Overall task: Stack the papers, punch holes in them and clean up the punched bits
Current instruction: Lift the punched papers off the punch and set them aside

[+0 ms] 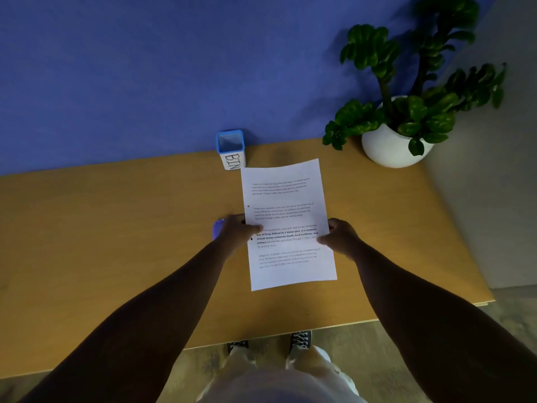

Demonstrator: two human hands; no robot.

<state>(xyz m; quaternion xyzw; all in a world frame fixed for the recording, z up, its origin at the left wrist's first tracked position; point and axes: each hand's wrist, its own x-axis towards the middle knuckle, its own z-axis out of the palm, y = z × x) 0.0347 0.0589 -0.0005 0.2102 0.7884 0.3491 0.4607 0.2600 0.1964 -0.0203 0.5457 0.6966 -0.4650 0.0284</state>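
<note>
A stack of white printed papers [287, 210] is held over the wooden table [116, 228], long side running away from me. Two dark punched holes show near its left edge. My left hand [236, 232] pinches the left edge, thumb on top of the sheet. My right hand [340, 237] grips the right edge the same way. A purple object, likely the hole punch [217, 228], peeks out just left of my left hand, mostly hidden by it.
A small blue-rimmed white container labelled BIN [231, 149] stands at the table's far edge, close to the papers' top left corner. A potted green plant in a white pot [392, 144] sits at the far right. A blue wall rises behind the table.
</note>
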